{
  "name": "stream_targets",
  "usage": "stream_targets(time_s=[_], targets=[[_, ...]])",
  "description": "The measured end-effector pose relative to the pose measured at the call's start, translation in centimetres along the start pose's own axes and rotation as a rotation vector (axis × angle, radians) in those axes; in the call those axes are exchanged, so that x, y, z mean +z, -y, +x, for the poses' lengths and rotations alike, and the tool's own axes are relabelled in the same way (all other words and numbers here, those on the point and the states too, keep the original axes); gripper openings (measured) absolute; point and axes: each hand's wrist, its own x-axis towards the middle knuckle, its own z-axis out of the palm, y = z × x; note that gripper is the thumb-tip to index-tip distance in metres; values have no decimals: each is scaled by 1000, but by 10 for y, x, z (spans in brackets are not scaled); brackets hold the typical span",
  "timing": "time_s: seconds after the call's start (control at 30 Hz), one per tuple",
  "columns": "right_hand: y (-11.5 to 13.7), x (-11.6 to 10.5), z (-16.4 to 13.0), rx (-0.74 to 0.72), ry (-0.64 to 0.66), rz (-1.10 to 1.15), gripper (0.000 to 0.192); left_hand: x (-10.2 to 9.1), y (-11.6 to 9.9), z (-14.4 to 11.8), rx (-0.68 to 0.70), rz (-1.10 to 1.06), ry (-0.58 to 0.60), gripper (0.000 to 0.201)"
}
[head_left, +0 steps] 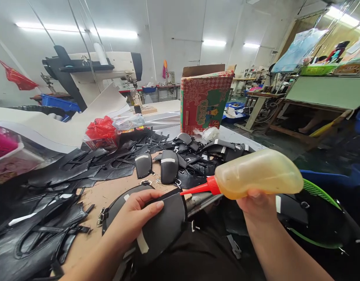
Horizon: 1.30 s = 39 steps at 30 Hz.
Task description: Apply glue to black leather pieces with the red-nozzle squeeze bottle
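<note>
My right hand [257, 207] grips a squeezable plastic bottle of yellowish glue [259, 173], held sideways. Its red nozzle [197, 189] points left at the top edge of a black leather piece [165, 224]. My left hand [136, 214] holds that black piece down, thumb and fingers pressed on its upper left part. The piece has a white tape strip and a metal buckle at its left end. It rests on a brown worktable [109, 193].
Several black leather pieces and straps [51, 218] lie heaped to the left and behind [194, 156]. A red and green cardboard box [205, 99] stands at the back, a sewing machine [100, 72] behind left, a red bag [102, 128] nearby. A green-rimmed basket [326, 199] sits right.
</note>
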Motion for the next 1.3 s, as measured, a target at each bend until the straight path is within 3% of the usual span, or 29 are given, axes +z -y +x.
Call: stream_targets(time_s=[0.23, 0.4, 0.6, 0.97, 1.1, 1.3], targets=[[-9, -10, 0, -145, 221, 19, 38, 1, -1, -3, -11, 42, -24, 25], [-10, -9, -2, -103, 123, 82, 48, -1, 1, -2, 55, 55, 55, 23], [-11, -17, -5, -32, 179, 99, 49, 4, 0, -8, 62, -36, -57, 23], [-17, -22, -17, 141, 159, 130, 46, 2, 1, -1, 11, -210, -76, 31], [-15, -17, -18, 101, 138, 135, 43, 4, 4, 1, 76, -225, -154, 32], [-15, -12, -27, -22, 113, 21, 37, 10, 2, 4, 144, -249, -155, 32]])
